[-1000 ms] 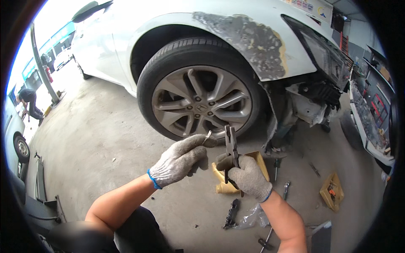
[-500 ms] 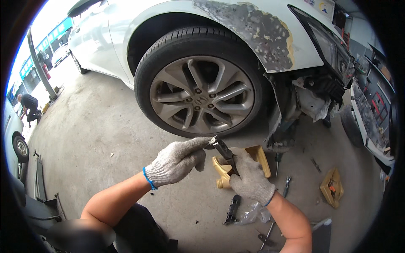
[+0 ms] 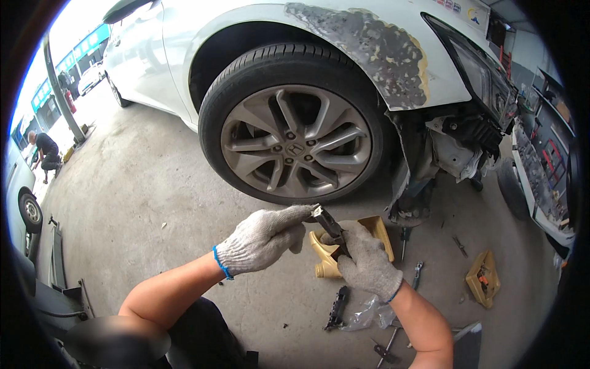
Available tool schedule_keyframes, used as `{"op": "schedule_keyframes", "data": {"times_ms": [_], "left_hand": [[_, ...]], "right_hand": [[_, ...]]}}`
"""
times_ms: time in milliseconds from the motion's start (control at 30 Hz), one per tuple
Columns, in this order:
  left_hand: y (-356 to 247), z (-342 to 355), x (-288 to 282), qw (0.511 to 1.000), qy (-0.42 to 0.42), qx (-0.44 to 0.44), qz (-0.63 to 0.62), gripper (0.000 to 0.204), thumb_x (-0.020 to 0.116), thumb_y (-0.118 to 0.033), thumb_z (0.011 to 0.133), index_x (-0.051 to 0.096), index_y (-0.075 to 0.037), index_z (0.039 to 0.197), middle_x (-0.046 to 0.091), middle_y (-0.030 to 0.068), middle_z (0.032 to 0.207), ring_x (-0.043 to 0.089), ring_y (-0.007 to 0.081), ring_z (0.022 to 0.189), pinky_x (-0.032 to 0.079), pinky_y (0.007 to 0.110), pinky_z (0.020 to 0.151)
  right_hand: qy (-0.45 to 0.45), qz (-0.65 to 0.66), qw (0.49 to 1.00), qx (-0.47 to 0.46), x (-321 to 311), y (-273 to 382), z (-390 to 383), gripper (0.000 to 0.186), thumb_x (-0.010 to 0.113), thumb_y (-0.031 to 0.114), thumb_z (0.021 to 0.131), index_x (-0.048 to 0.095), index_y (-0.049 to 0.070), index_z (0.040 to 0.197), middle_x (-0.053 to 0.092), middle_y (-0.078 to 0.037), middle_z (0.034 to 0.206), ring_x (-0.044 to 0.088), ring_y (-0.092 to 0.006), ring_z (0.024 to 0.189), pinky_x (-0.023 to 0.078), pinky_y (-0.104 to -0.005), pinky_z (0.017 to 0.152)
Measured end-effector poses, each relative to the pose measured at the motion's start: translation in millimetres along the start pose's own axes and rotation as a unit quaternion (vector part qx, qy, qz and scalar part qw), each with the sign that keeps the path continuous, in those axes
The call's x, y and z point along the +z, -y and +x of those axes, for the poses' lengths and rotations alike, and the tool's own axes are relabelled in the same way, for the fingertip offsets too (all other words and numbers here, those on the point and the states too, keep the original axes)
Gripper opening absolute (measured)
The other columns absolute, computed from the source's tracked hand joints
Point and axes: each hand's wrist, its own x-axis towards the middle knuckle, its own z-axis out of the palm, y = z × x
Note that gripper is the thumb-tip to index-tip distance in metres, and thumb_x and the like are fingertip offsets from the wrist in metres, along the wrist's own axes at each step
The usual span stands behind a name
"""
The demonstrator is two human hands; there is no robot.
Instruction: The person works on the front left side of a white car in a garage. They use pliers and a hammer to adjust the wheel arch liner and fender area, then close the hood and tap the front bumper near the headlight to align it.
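My right hand point(image 3: 370, 264), in a pale knitted glove, grips a narrow black plastic bracket point(image 3: 332, 229) held tilted above the floor in front of the wheel. My left hand point(image 3: 265, 238), gloved the same way with a blue cuff edge, meets the bracket's far end with its outstretched index finger; the other fingers are curled in, partly hidden. Under my right hand lies a cut-open yellow plastic jug point(image 3: 326, 263). A similar black bracket point(image 3: 337, 307) rests on the floor beside a clear plastic bag point(image 3: 367, 313).
A white car's wheel point(image 3: 295, 147) stands ahead, below a fender point(image 3: 375, 55) with a grey sanded patch. Exposed front-end parts point(image 3: 455, 147) hang at the right. A ratchet point(image 3: 418, 275), a screwdriver point(image 3: 404, 243) and a yellow tray point(image 3: 482, 280) with small parts lie on the floor. Another person point(image 3: 46, 152) crouches far left.
Both hands and the bracket sit slightly farther right and lower in view, and the bracket's angle has shifted a little. The view itself has moved slightly. The hands' hold looks the same.
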Motion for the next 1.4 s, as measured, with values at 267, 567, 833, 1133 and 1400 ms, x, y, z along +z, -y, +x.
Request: {"op": "schedule_keyframes", "data": {"times_ms": [267, 567, 833, 1133, 1400], "left_hand": [[1, 1, 2, 1.0, 0.013, -0.002, -0.018, 0.036, 0.049, -0.009, 0.101, 0.058, -0.004, 0.136, 0.068, 0.0063, 0.076, 0.063, 0.0139, 0.065, 0.054, 0.032, 0.064], [-2, -1, 11, 0.999, -0.045, -0.001, 0.021, 0.03, 0.054, -0.003, 0.098, 0.064, 0.002, 0.125, 0.066, 0.0085, 0.071, 0.065, 0.015, 0.063, 0.054, 0.033, 0.062], [-3, -2, 15, 0.998, -0.061, 0.004, 0.034, 0.028, 0.055, -0.003, 0.096, 0.065, 0.003, 0.122, 0.065, 0.0096, 0.069, 0.066, 0.0178, 0.062, 0.055, 0.034, 0.062], [0, -5, 20, 0.986, -0.09, 0.026, 0.14, 0.028, 0.057, -0.006, 0.096, 0.066, -0.002, 0.122, 0.067, 0.0115, 0.072, 0.069, 0.0218, 0.065, 0.056, 0.037, 0.063], [-3, -8, 20, 0.978, -0.104, 0.021, 0.177, 0.03, 0.057, -0.007, 0.096, 0.065, -0.003, 0.124, 0.068, 0.0116, 0.074, 0.07, 0.0238, 0.066, 0.056, 0.037, 0.063]], "right_hand": [[0.006, -0.003, 1.0, 0.004, 2, -2, -2, 0.032, 0.058, 0.009, 0.077, 0.066, 0.004, 0.108, 0.059, -0.019, 0.114, 0.06, -0.0372, 0.106, 0.049, -0.0482, 0.093], [-0.016, 0.008, 1.0, 0.016, 8, 1, -2, 0.018, 0.057, 0.007, 0.079, 0.066, 0.003, 0.093, 0.066, -0.017, 0.095, 0.067, -0.0358, 0.09, 0.053, -0.0447, 0.084], [-0.026, 0.022, 0.999, 0.03, 11, 0, -3, 0.014, 0.058, 0.005, 0.078, 0.063, 0.004, 0.092, 0.068, -0.014, 0.082, 0.069, -0.0354, 0.081, 0.054, -0.0458, 0.076], [-0.023, -0.025, 0.999, 0.013, 14, -2, -4, 0.012, 0.06, 0.007, 0.079, 0.061, 0.005, 0.09, 0.066, -0.015, 0.085, 0.067, -0.0382, 0.081, 0.053, -0.0484, 0.073], [-0.012, -0.041, 0.998, 0.05, 16, 3, -1, 0.012, 0.061, 0.007, 0.079, 0.064, 0.004, 0.091, 0.066, -0.015, 0.088, 0.068, -0.0366, 0.084, 0.053, -0.0477, 0.076]]}}
